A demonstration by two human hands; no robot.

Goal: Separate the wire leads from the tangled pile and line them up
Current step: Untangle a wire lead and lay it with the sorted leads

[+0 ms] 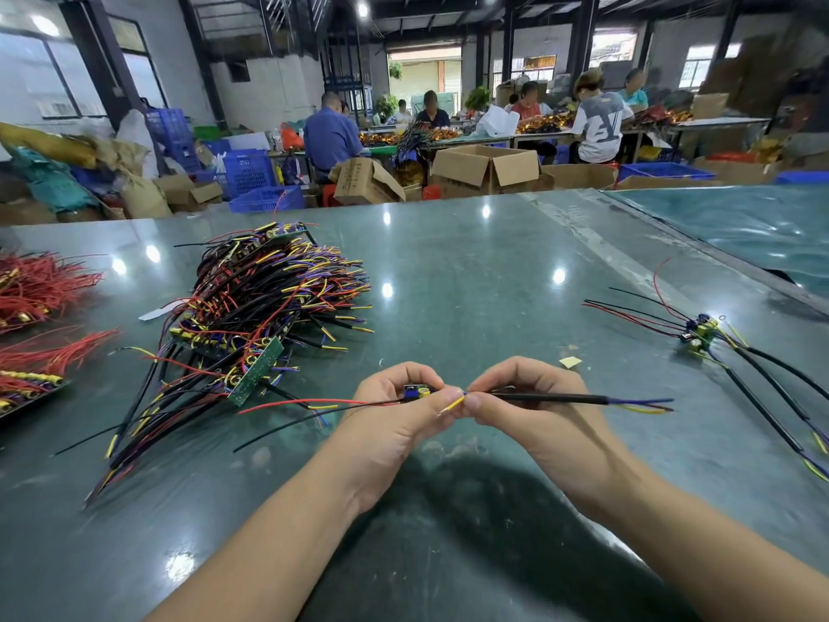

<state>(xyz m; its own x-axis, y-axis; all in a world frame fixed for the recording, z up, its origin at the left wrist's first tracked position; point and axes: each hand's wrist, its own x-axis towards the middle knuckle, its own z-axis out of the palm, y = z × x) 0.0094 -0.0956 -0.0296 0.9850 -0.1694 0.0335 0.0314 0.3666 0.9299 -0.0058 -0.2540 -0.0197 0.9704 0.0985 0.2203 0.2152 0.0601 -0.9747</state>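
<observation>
While both hands work low in the frame's centre:
Surface point(471, 271): green, glossy.
Tangled pile point(264, 316): left of centre.
Sorted leads point(735, 352): far right.
Left hand point(399, 419): pinching a small board point(417, 391).
Right hand point(534, 406): pinching its black lead point(560, 398).

Single head cam, wide-angle, looking forward and down across the table point(471, 271); near edge close, far edge and workshop beyond.
</observation>
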